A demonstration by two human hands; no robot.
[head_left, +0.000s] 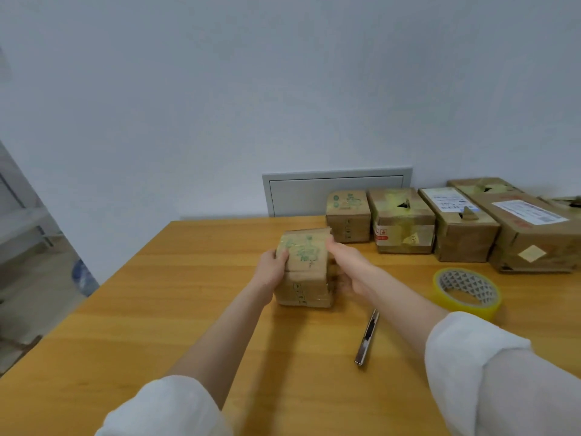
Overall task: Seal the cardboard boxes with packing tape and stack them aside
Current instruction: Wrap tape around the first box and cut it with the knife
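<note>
Both hands are on the small box, which stands near the middle of the wooden table. The left hand grips its left side: the thumb lies over the top edge on the green printing, and the other fingers curl round the side, out of sight. The right hand holds the right side, with the thumb up near the top corner and the fingers wrapped against the cardboard. They are blurred, so I cannot tell how tightly they close. The box looks slightly tilted, and I cannot say whether its base lies flat on the wood.

To the right, well apart from the hands, a roll of yellow tape lies flat. A knife lies on the table between the tape and the right forearm. Along the back right edge a row of boxes stands side by side against the wall, several with yellowish tape and labels on top.
</note>
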